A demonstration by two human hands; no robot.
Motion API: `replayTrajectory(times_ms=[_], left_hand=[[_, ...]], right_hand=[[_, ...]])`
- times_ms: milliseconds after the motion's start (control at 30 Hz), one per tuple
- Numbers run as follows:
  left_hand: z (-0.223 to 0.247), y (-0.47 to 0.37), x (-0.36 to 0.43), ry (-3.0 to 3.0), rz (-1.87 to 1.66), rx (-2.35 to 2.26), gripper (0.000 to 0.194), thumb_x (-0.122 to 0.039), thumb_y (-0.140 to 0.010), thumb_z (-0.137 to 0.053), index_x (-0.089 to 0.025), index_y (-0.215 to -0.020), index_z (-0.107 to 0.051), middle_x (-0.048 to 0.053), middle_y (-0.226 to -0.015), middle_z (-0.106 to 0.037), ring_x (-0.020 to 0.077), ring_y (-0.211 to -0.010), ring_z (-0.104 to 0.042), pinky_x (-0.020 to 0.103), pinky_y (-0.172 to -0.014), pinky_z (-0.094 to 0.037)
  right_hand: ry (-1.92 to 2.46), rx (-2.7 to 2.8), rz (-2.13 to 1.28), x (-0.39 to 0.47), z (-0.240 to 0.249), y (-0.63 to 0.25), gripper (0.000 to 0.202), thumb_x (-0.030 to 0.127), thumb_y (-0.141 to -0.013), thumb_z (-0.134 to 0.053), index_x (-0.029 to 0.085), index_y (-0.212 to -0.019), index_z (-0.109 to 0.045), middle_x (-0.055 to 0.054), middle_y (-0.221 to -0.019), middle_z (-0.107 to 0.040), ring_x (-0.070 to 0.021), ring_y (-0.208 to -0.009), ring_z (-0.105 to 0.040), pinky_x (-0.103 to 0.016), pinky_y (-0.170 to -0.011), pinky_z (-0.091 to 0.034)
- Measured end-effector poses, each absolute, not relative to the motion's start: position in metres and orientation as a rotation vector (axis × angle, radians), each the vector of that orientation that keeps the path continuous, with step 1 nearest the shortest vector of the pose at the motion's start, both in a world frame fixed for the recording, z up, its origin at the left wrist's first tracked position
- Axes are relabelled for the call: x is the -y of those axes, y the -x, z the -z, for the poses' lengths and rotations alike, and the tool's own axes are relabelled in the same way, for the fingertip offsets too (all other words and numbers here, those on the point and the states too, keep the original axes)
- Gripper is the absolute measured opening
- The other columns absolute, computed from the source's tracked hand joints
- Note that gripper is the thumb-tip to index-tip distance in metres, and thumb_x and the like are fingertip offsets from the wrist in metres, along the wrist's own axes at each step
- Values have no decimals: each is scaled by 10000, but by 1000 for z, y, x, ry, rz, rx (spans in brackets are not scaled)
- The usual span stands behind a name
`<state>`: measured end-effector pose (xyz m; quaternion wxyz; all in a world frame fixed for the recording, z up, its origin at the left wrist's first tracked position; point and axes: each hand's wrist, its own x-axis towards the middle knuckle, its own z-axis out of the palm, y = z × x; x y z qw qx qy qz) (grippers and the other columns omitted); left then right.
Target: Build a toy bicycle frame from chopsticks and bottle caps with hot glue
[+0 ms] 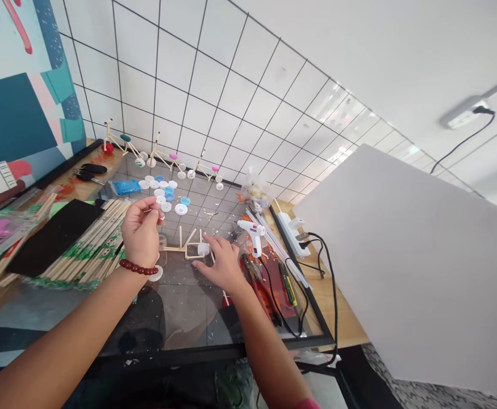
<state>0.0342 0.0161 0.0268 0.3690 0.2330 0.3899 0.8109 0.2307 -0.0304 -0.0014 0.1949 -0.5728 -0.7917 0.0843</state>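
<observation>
A glass table top [184,324] spans the lower middle of the frame. Left of centre, my left hand [143,234] has its fingertips together; whether they pinch something, I cannot tell. Below centre, my right hand [223,266] has thumb and fingers apart, around the stick structure's [174,249] white cap [203,249].

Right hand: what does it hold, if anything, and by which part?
The right hand spreads around the wooden frame at its white disc; whether it truly grips there cannot be told.
</observation>
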Motion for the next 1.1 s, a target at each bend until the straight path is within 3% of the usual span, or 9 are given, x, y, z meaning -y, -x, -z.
replayTrajectory(times_ms=[433, 667, 800, 933, 1100], left_hand=[[-31, -33, -15, -607, -2078, -1024, 224, -139, -629, -698, -193, -846, -701, -9, -759, -668, 111, -604, -579, 236, -547, -463], [-20, -33, -14, -797, -2074, -1101, 269, -218, -680, -722, -192, -947, -709, 12, -855, -679, 131, -695, -609, 263, -616, -491], [-14, -39, -6, -1073, -1871, -1158, 324, -323, -747, -739, -213, -1050, -708, 51, -1012, -701, 194, -911, -649, 312, -763, -526], [-15, -48, 6, -1284, -1635, -1175, 345, -423, -785, -717, -213, -1058, -700, 82, -1105, -699, 246, -1024, -646, 379, -884, -525], [-13, -51, 10, -1283, -1593, -1161, 357, -442, -785, -722, -204, -1052, -704, 103, -1127, -699, 252, -1039, -645, 374, -876, -524]], right_hand=[[1469, 2118, -221, 23, 13, -228, 364, 330, -814, -742, 288, -1169, -674, -44, -1102, -741, -237, -1075, -633, -424, -1007, -247], [1394, 1602, -456, 17, 6, -227, 350, 328, -743, -760, 242, -1073, -686, -15, -992, -732, -208, -930, -643, -396, -967, -383], [1233, 1392, -653, 15, 3, -227, 361, 384, -728, -754, 213, -1034, -665, -24, -947, -703, -193, -886, -613, -330, -863, -480], [1189, 1366, -714, 17, 2, -226, 386, 396, -718, -771, 199, -1028, -651, -28, -950, -698, -182, -875, -609, -312, -849, -495], [1221, 1414, -653, 20, -3, -225, 361, 375, -726, -767, 192, -1016, -654, -27, -949, -710, -173, -866, -620, -294, -847, -501]])
